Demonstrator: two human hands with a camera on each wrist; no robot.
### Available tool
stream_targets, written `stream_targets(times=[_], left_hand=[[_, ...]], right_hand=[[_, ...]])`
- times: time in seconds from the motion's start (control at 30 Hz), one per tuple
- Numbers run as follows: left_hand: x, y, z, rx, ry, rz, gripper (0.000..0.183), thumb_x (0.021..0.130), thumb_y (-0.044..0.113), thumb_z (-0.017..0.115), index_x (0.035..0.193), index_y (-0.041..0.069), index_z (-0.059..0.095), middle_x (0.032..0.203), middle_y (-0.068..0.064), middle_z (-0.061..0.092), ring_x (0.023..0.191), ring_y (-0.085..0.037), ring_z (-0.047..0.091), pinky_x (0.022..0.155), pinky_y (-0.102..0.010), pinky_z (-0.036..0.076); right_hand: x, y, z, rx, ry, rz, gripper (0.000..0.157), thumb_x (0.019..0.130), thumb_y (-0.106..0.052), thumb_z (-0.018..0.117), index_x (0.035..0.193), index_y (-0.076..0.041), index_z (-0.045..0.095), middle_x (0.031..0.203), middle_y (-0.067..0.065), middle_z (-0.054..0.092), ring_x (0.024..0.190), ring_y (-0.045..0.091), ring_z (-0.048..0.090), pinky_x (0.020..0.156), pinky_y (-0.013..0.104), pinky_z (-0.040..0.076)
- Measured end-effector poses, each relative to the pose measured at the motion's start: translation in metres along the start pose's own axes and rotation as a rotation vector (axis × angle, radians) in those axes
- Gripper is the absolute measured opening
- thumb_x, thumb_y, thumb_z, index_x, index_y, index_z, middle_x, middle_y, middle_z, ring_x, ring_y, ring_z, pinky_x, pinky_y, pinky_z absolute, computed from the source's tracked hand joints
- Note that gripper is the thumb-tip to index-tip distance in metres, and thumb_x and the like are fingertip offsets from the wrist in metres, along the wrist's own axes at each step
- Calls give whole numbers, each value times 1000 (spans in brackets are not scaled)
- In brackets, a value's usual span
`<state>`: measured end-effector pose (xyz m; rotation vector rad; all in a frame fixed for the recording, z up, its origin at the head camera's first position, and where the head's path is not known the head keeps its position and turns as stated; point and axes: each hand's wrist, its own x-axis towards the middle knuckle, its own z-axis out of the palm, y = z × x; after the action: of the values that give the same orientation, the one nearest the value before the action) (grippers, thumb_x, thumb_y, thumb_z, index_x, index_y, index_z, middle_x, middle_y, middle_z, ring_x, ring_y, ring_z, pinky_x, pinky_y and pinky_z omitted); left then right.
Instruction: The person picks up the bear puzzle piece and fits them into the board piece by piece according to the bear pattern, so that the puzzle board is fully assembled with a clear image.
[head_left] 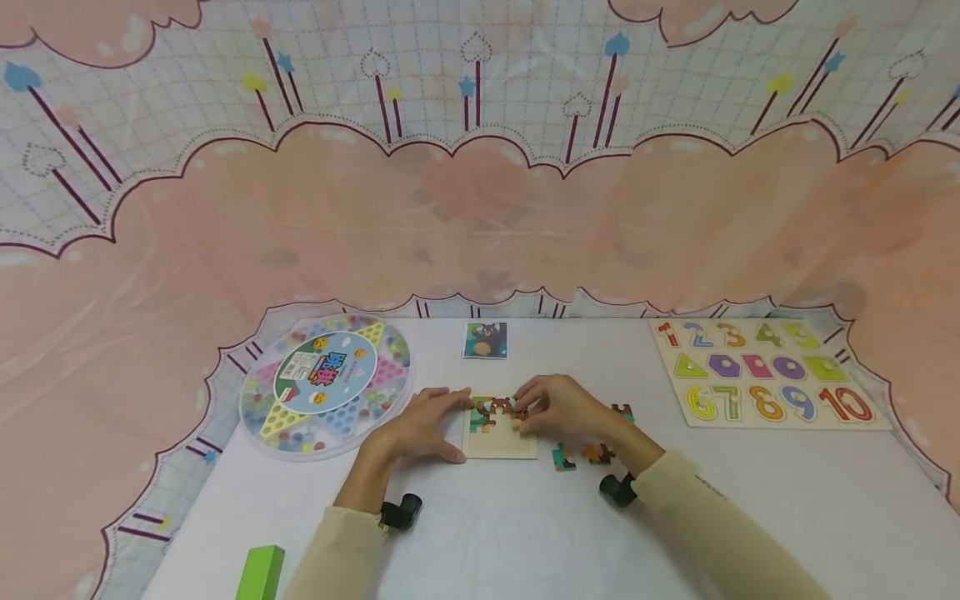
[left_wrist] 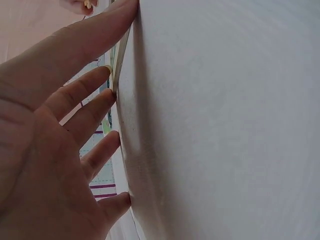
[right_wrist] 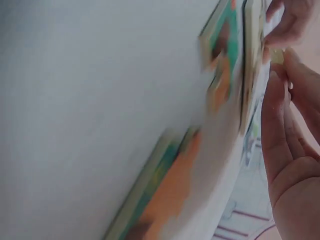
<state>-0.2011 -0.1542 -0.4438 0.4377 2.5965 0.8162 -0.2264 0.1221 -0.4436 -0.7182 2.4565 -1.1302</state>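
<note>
A square wooden jigsaw board (head_left: 501,447) lies on the white table, its upper part filled with brown and green puzzle pieces. At its left edge my left hand (head_left: 422,423) is spread, thumb by the near corner and index finger by the far one. Seen from the left wrist, that hand's fingers (left_wrist: 92,117) are nearly straight. Over the board's right side, my right hand (head_left: 564,408) pinches a small jigsaw piece (right_wrist: 277,56), mostly covered by the fingers. Loose jigsaw pieces (head_left: 563,457) lie right of the board, partly under the right forearm.
Behind the board lies a small bear picture card (head_left: 486,341). A round marble board game (head_left: 326,387) sits at the left, a number-and-shape puzzle board (head_left: 772,375) at the right. Near the front left is a green block (head_left: 260,572). A patterned cloth (head_left: 480,225) hangs behind.
</note>
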Motion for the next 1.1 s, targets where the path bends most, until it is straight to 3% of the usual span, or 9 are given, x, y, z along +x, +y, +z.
stream_targets(times=[0.23, 0.53, 0.83, 1.1], left_hand=[[-1, 0, 0, -5, 0, 4, 78, 71, 24, 92, 142, 20, 60, 163, -1, 44, 156, -35, 26, 125, -63, 24], [-1, -1, 0, -17, 1, 5, 77, 72, 22, 92, 142, 21, 59, 166, 4, 39, 158, -33, 23, 125, -63, 24], [-2, 0, 0, -26, -2, -4, 76, 72, 22, 92, 140, 22, 59, 165, 3, 40, 158, -33, 23, 125, -64, 24], [-1, 2, -1, -19, 2, -8, 79, 72, 22, 92, 143, 21, 58, 165, 0, 41, 157, -35, 24, 125, -64, 24]], right_hand=[[11, -14, 13, -9, 9, -15, 20, 84, -15, 83, 102, -8, 80, 123, 8, 73, 99, 13, 67, 80, 19, 57], [19, -16, 24, -50, 38, -34, 22, 81, -13, 85, 102, -7, 79, 117, 12, 76, 78, 4, 64, 69, 14, 54], [22, -21, 28, -65, 42, -27, 23, 78, -14, 88, 98, -6, 80, 112, 10, 74, 81, 7, 60, 67, 16, 52], [23, -27, 31, -123, 77, 42, 22, 75, -15, 90, 94, -12, 80, 97, 1, 74, 81, 9, 58, 70, 21, 49]])
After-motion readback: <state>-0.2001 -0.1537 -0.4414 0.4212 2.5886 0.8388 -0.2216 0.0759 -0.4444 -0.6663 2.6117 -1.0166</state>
